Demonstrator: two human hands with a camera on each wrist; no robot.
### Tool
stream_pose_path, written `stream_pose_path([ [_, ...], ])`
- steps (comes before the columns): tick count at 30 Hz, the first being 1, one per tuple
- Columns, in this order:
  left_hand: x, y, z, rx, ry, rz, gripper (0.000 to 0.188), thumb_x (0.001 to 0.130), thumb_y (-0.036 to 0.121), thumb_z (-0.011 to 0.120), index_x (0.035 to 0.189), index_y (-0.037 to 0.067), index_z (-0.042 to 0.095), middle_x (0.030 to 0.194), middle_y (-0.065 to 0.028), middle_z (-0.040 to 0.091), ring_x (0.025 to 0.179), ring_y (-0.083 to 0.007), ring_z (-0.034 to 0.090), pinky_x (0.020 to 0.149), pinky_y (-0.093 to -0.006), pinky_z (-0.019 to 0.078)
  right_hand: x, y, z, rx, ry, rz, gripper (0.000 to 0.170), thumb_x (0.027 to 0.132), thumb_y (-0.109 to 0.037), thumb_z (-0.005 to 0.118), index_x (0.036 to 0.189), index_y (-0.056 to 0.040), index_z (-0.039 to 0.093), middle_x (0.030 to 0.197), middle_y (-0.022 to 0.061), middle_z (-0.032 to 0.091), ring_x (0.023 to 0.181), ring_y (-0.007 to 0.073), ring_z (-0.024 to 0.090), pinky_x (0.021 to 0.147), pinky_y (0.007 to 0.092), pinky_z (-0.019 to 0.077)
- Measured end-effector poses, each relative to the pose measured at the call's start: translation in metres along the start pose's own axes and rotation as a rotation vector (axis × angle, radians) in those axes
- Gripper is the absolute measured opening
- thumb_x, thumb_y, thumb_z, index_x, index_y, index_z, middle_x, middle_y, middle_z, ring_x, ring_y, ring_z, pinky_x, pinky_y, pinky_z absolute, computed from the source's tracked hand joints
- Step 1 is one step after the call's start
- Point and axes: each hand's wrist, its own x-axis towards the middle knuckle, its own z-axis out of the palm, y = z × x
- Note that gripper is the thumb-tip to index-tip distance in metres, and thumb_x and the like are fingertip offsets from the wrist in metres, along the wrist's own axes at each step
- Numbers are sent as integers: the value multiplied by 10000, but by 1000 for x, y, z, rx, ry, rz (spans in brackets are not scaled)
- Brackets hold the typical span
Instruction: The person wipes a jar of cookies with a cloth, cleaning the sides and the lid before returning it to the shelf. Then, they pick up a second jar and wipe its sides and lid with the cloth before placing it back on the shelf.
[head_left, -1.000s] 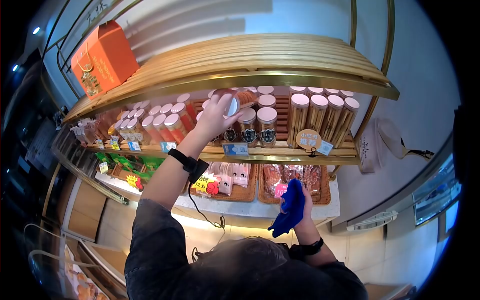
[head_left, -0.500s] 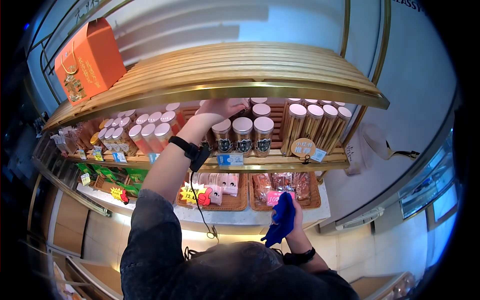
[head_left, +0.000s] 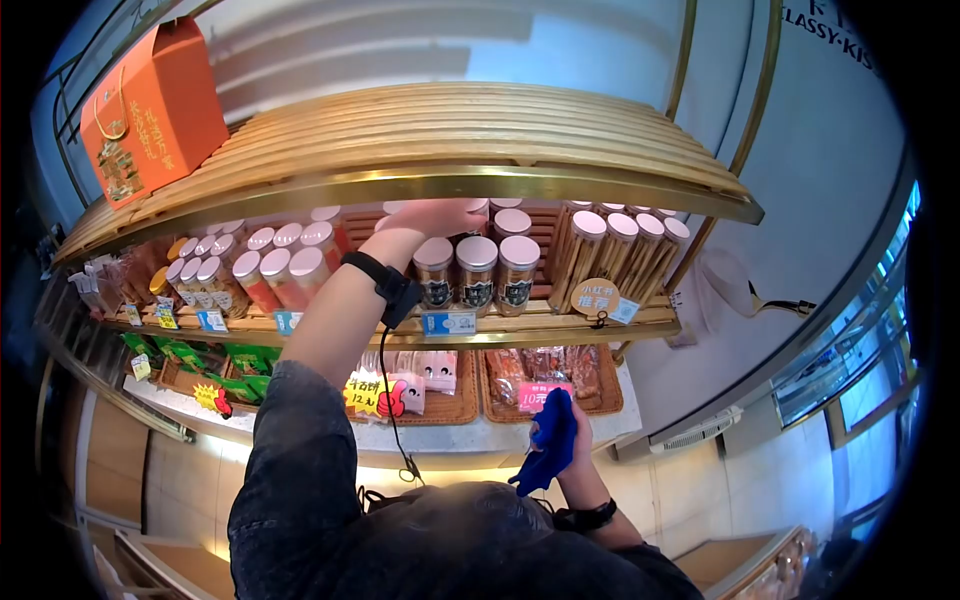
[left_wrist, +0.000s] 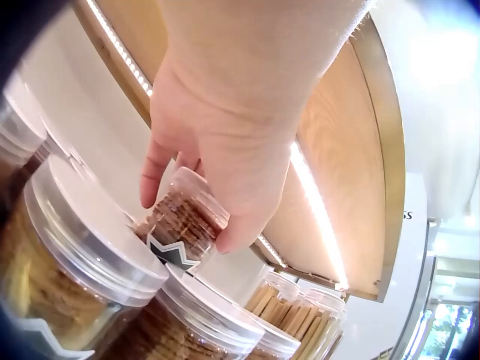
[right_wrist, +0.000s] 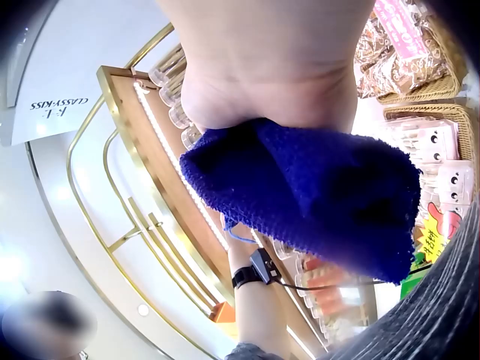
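Note:
Under the upper shelf my left hand (head_left: 436, 214) reaches in behind the front jars. The left wrist view shows its thumb and fingers around the top of a clear jar of brown biscuits (left_wrist: 187, 217). That jar is mostly hidden from the head view. Lidded jars (head_left: 477, 275) with dark labels stand in front of it, just below my wrist. My right hand (head_left: 581, 448) holds a blue cloth (head_left: 550, 440) low down, before the counter. In the right wrist view the fluffy cloth (right_wrist: 300, 195) covers the fingers.
The slatted upper shelf (head_left: 440, 125) has a brass front edge over my left arm; an orange gift box (head_left: 155, 120) stands on it. Tall stick jars (head_left: 584, 255) are to the right, pink-lidded jars (head_left: 290, 270) to the left. Baskets (head_left: 468, 405) of packets sit below. A cable (head_left: 390, 425) hangs from my left wrist.
My left hand, earlier holding a tilted jar above the front row, has moved back under the upper shelf with it. The right hand keeps the blue cloth. The head view has shifted.

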Motion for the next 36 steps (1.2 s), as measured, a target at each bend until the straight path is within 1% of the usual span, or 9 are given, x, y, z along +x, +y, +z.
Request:
stream_pose_path([
  [5,16,0,11,11,-222,-110,540,753,204,577,1273,101,472,1202,-195,559,1077,-351,540,917,-387,434,1,3,-3,-9,-20,-13,443,913,-486,420,1114,-108,537,901,139,631,691,257,630,542,324,502],
  [9,17,5,10,-97,-183,-28,527,739,189,630,1237,70,510,1159,-179,580,1079,-326,543,929,-360,424,0,4,-4,-24,40,-8,451,913,-492,417,1116,-108,537,920,138,634,701,256,634,540,322,501],
  [15,27,-1,17,-161,-328,-90,650,683,300,759,1241,58,530,1203,-148,572,1122,-314,525,967,-369,407,0,3,-5,-64,53,2,460,906,-501,428,1118,-110,543,932,130,640,712,253,643,541,320,503],
  [18,28,2,16,-118,-322,-138,649,686,308,765,1241,61,537,1214,-140,570,1135,-311,522,971,-377,407,1,3,-4,-76,70,4,460,903,-498,438,1126,-110,542,938,125,642,711,253,645,542,318,503],
  [22,28,9,10,10,-337,-95,641,695,309,762,1247,72,539,1203,-135,579,1144,-304,521,972,-370,408,3,4,-3,-73,84,3,458,901,-487,446,1138,-106,538,949,123,641,714,253,645,539,313,502],
  [25,31,7,14,-5,-305,-94,581,701,311,758,1201,80,574,1145,-126,609,1093,-290,551,930,-365,430,3,4,-4,-65,61,10,464,900,-487,446,1137,-97,535,947,120,640,722,245,644,540,311,501],
  [30,31,9,13,-96,-398,-162,419,745,306,704,1085,71,631,1007,-104,653,966,-243,590,831,-353,458,3,3,-7,-97,49,19,478,896,-491,451,1131,-84,537,933,110,642,721,228,641,548,313,499],
  [33,31,11,17,-211,-352,-265,391,768,285,658,1089,65,627,1004,-107,650,962,-235,592,823,-346,459,4,4,-9,-101,59,26,481,894,-493,455,1127,-81,539,930,107,643,711,223,638,553,313,499],
  [36,27,23,8,-142,-362,-275,375,771,273,639,1082,63,629,998,-104,650,949,-229,598,813,-342,462,4,3,-8,-97,61,20,478,893,-491,457,1126,-82,541,931,108,644,703,225,636,554,314,499],
])
